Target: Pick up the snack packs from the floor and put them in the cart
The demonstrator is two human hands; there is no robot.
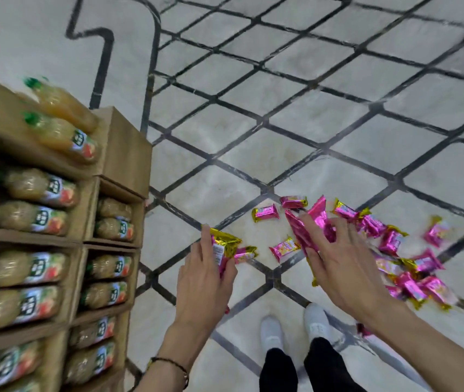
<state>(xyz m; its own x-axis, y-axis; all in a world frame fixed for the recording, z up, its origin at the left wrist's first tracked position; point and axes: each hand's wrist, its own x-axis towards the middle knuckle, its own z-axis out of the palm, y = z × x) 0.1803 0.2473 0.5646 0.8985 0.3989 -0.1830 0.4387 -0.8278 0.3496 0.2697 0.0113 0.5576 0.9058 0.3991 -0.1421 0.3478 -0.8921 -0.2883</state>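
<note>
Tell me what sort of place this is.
Probably a shop or supermarket: cardboard boxes stacked as shelving and full of identical juice bottles, plus many matching pink snack packs spilled on the tiled floor.

Left hand [205, 281] and right hand [338, 267] hold snack packs [224, 242].

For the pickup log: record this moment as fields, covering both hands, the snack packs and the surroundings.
left hand: grips a pink-and-gold snack pack
right hand: grips several pink packs
loose packs: scattered on the floor, most beyond and right of the right hand
floor: pale, dark diamond lines
far left: cardboard boxes of juice bottles
cart: not made out
</note>
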